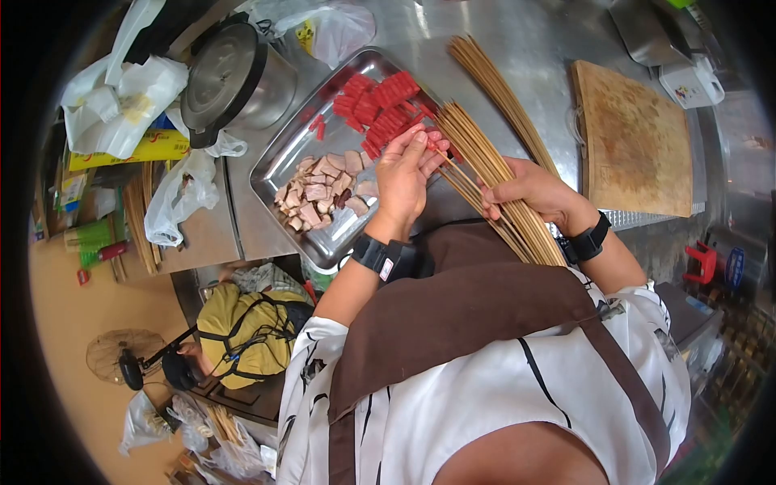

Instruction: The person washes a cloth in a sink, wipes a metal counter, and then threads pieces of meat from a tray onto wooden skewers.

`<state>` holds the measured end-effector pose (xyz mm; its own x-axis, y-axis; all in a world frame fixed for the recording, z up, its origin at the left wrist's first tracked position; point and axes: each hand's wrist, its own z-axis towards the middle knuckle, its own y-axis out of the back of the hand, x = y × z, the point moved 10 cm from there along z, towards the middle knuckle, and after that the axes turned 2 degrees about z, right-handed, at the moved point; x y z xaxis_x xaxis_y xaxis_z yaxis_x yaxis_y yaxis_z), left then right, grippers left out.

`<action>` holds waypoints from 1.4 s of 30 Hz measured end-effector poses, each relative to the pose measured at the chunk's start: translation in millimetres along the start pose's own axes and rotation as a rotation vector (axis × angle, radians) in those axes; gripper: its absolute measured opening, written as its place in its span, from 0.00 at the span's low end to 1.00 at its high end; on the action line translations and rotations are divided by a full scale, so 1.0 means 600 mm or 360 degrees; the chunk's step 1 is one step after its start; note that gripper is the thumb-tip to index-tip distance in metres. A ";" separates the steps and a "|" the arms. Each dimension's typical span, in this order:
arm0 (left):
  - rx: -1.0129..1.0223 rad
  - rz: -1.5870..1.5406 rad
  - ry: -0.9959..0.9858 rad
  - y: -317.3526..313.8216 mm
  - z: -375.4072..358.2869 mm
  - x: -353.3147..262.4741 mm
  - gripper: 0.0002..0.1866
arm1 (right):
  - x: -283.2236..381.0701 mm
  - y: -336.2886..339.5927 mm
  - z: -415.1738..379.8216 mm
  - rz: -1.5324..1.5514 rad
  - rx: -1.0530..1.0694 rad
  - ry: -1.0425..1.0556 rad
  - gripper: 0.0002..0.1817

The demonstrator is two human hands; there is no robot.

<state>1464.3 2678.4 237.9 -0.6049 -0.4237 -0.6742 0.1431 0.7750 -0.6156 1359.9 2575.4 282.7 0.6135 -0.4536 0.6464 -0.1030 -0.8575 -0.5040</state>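
My right hand (533, 192) is wrapped round a thick bundle of bamboo skewers (478, 145), held slanting in front of my apron. Several thinner strands of it split off toward my left hand (402, 179), whose fingers are curled at their ends and seem to pinch them. Just beyond my left fingertips, red sausage-like pieces (376, 103) are heaped in a metal tray (275, 153). Pale chunks of meat (319, 190) lie in the same tray, nearer my left wrist. What else may be between the left fingers is hidden.
More bamboo skewers (501, 97) lie on the steel counter (453, 20). A wooden cutting board (634, 137) is at the right, near a white jug (693, 83). A lidded pot (230, 81) and plastic bags (121, 105) stand left. A person in a yellow top (242, 331) is beyond the counter.
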 end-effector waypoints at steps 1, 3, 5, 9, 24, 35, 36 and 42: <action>-0.0019 0.0049 0.0026 0.008 0.001 0.002 0.12 | -0.001 0.000 -0.001 -0.0013 -0.0009 -0.0019 0.15; -0.0050 0.0144 0.0079 0.025 0.008 0.007 0.12 | 0.004 0.010 -0.004 0.0088 -0.0066 0.0044 0.15; -0.0101 0.0345 0.0175 0.052 0.016 0.025 0.12 | 0.009 0.020 -0.005 0.0119 -0.0094 0.0098 0.16; -0.0097 0.0684 0.0228 0.056 0.022 0.037 0.12 | 0.010 0.013 -0.001 0.0015 0.0032 0.0062 0.16; 0.0020 0.0609 -0.0093 -0.024 0.018 -0.025 0.14 | 0.000 0.006 0.005 0.0084 0.0022 -0.0020 0.15; 0.0084 0.0700 0.0079 0.035 0.019 -0.042 0.10 | 0.002 0.008 -0.004 0.0089 -0.0001 -0.0001 0.15; -0.0009 0.1049 -0.0047 0.075 0.029 -0.049 0.10 | 0.004 0.011 -0.004 0.0084 -0.0008 0.0012 0.15; 0.0211 0.2704 -0.0475 0.087 0.006 -0.048 0.11 | 0.001 0.020 -0.004 0.0092 -0.0038 0.0006 0.14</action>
<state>1491.8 2729.2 223.8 0.4301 0.6830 -0.5904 0.4835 0.3780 0.7895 1357.2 2564.2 278.4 0.6029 -0.5034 0.6190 -0.1566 -0.8354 -0.5269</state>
